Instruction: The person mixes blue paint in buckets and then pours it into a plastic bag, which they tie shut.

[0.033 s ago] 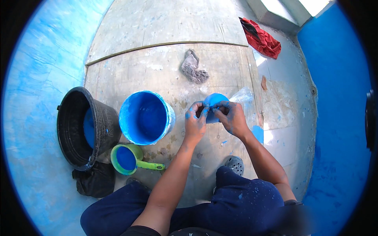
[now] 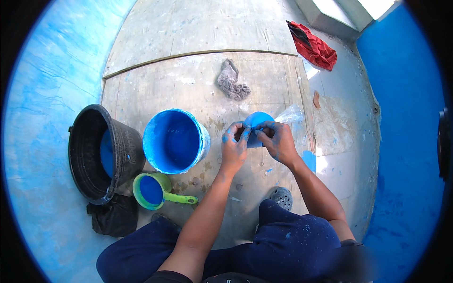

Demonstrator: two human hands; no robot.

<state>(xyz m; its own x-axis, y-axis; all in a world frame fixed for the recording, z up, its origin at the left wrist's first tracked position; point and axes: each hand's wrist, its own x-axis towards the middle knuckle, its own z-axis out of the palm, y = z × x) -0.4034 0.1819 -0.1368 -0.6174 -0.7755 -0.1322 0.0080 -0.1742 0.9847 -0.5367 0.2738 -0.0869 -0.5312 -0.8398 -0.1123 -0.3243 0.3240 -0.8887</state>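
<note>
Bare forearms, hands (image 2: 257,141) smeared with blue paint (fingers mostly), dark navy trousers (image 2: 292,240) flecked pale blue

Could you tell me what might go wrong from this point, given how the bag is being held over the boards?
Both the left hand and right hand pinch the plastic bag of blue pigment, fingers already smeared blue, so the grip may slip and the bag could tear or spill onto the wooden boards. The open blue bucket and the green scoop sit close by the left forearm and knee, so a careless move might knock them over.
</note>
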